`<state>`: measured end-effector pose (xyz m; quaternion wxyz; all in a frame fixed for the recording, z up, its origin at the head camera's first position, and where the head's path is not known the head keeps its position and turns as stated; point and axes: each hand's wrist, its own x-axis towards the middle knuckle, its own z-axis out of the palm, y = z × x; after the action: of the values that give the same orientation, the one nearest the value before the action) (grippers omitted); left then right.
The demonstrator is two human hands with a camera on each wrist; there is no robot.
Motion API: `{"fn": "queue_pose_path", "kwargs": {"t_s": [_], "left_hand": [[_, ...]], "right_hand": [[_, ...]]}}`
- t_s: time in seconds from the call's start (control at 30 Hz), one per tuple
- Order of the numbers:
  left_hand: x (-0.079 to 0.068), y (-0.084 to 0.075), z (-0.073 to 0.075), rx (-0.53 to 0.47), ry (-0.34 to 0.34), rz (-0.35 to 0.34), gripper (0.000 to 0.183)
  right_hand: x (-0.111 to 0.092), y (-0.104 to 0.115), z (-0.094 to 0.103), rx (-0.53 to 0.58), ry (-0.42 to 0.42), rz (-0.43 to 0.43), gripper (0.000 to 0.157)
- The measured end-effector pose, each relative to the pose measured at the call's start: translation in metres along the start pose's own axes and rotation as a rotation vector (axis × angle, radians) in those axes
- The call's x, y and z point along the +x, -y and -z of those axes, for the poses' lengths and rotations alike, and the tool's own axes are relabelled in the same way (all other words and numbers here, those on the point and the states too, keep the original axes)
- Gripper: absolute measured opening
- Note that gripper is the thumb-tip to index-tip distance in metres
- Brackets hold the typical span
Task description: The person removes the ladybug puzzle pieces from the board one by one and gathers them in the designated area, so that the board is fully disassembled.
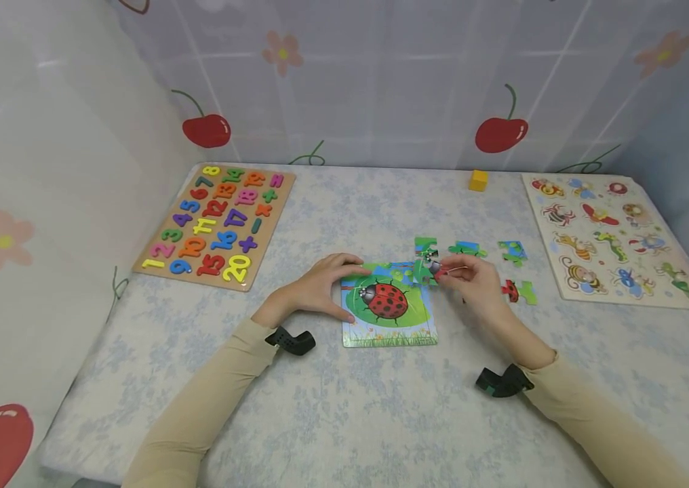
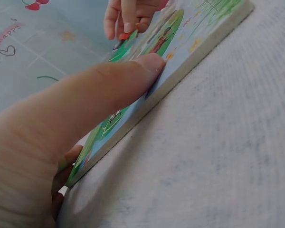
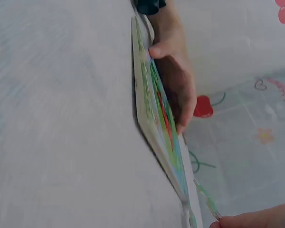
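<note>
A square ladybug puzzle board (image 1: 390,337) lies in front of me on the table. My left hand (image 1: 319,285) rests at its left side, thumb (image 2: 133,78) lying over the board and fingers spread toward the far left corner. With thumb and fingertips, my right hand (image 1: 480,285) pinches a puzzle piece (image 1: 422,272) with green and ladybug print, tilted above the board's far right corner. In the right wrist view this puzzle piece (image 3: 208,199) appears edge-on. Another green piece (image 1: 426,245) lies just behind it.
Loose puzzle pieces lie right of the board, among them a blue-green one (image 1: 512,252) and a green one (image 1: 527,293). A number board (image 1: 277,234) lies at left, an insect board (image 1: 570,288) at right. A yellow cube (image 1: 478,180) sits near the back wall.
</note>
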<state>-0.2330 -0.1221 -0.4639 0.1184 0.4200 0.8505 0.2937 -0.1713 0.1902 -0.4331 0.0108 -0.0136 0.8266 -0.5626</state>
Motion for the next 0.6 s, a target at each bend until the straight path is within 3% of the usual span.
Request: {"fn": "queue_pose_path", "kwargs": {"t_s": [0.2,0.4,0.6], "left_hand": [[-0.001,-0.002,0.004,-0.027,0.019,0.017,0.087],[-0.004,-0.001,0.012,-0.024,0.036,0.025,0.086],[-0.007,0.006,0.018,-0.04,0.046,0.036,0.085]], "right_hand": [[-0.006,-0.009,0.026,-0.1,-0.005,-0.034,0.031],[-0.007,-0.013,0.02,-0.216,0.067,0.059,0.027],[-0.009,-0.019,0.011,-0.289,0.056,0.149,0.023]]}}
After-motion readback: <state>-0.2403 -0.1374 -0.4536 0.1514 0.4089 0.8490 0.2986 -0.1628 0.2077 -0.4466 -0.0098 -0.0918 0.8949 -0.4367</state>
